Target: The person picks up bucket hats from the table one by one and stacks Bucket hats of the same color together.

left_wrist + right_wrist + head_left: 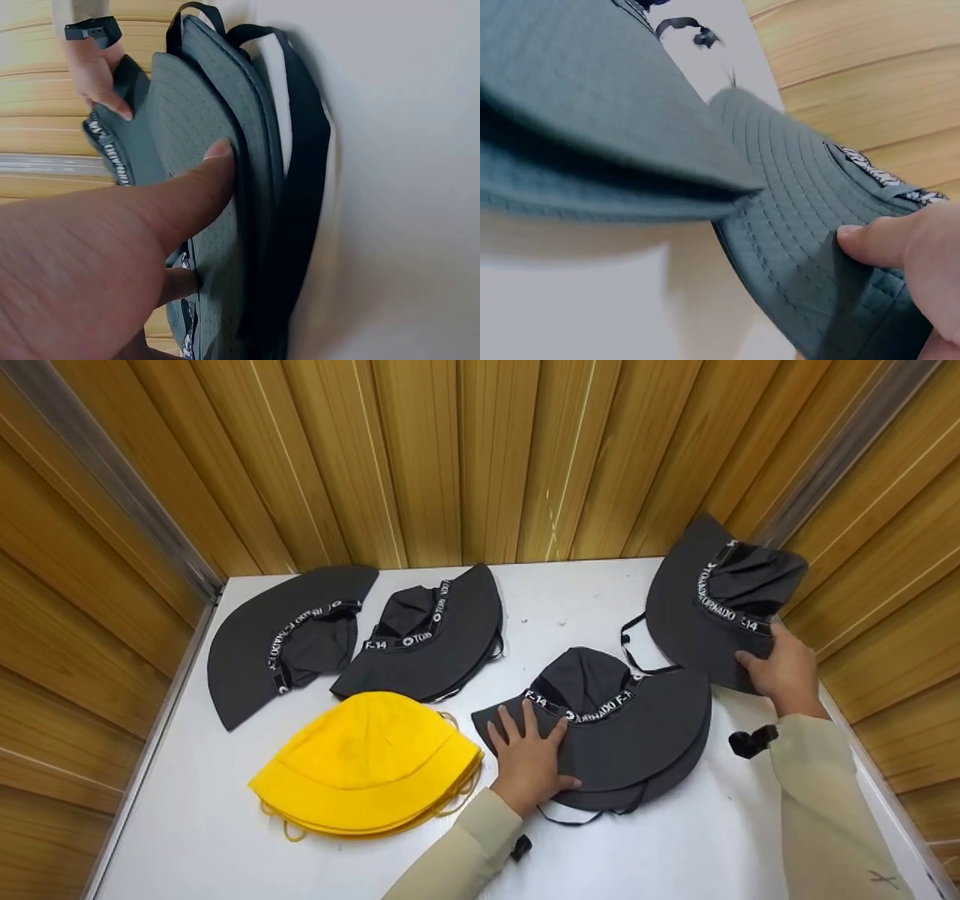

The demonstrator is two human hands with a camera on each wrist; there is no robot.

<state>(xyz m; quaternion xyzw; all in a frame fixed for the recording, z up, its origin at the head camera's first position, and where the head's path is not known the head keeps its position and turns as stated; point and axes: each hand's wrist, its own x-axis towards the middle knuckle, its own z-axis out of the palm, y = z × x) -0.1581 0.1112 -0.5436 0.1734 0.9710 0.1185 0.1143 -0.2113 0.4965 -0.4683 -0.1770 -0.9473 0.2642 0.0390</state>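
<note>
My left hand [527, 754] lies with spread, straight fingers on a pair of stacked dark grey bucket hats [637, 742] at the front middle of the table. In the left wrist view its thumb presses the top brim [214, 247], with a black strap [304, 150] beside it. At the right, my right hand [787, 671] pinches the brim of another dark grey bucket hat [686, 607], thumb on top and the other fingers hidden underneath. That hat is folded flat, with a lettered inner band, and its chin cord [630, 649] trails to the left.
A yellow bucket hat pile [367, 757] lies at front left. Behind it are two folded dark hats, one at far left [240, 645] and one nearer the middle [480, 630]. Wood-look panels [495, 465] wall the white table [187, 810] at the back and sides.
</note>
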